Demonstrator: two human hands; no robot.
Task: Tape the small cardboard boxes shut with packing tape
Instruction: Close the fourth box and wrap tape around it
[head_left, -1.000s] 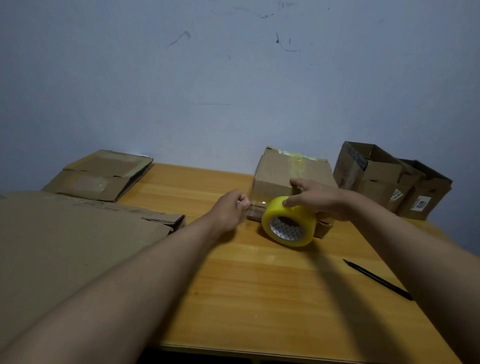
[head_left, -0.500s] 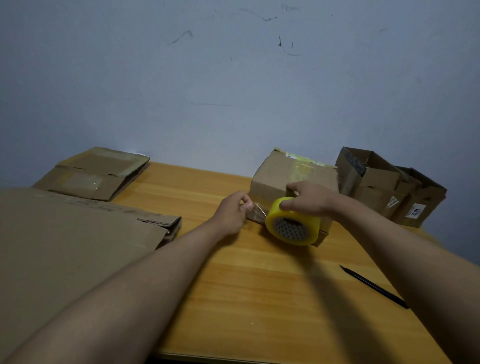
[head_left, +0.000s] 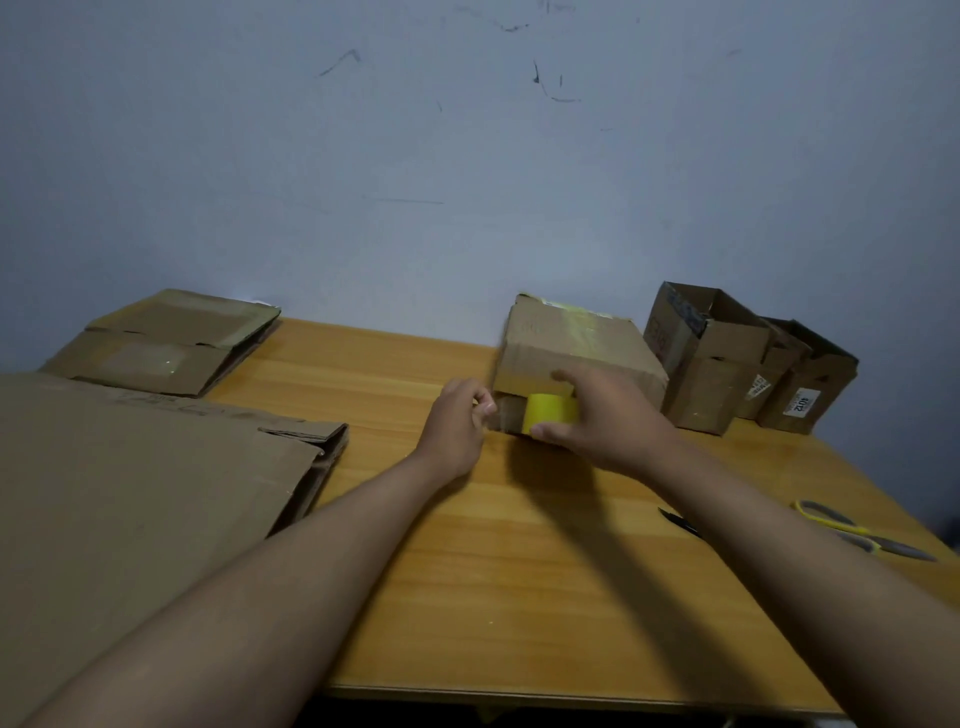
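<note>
The right hand (head_left: 608, 421) grips a yellow packing tape roll (head_left: 550, 413) against the near side of a worn brown cardboard box (head_left: 571, 348) at the wooden table's (head_left: 519, 571) far edge; the left hand (head_left: 457, 426) pinches the tape end.

On the tabletop (head_left: 519, 571) before me, the closed box (head_left: 576, 348) sits against the wall. My right hand (head_left: 608, 421) holds the tape roll (head_left: 551, 410) at its near side, my left hand (head_left: 460, 421) just left. Open boxes (head_left: 727, 364) stand right of it, flattened cardboard (head_left: 130, 493) lies left, scissors (head_left: 857, 530) near right.
</note>
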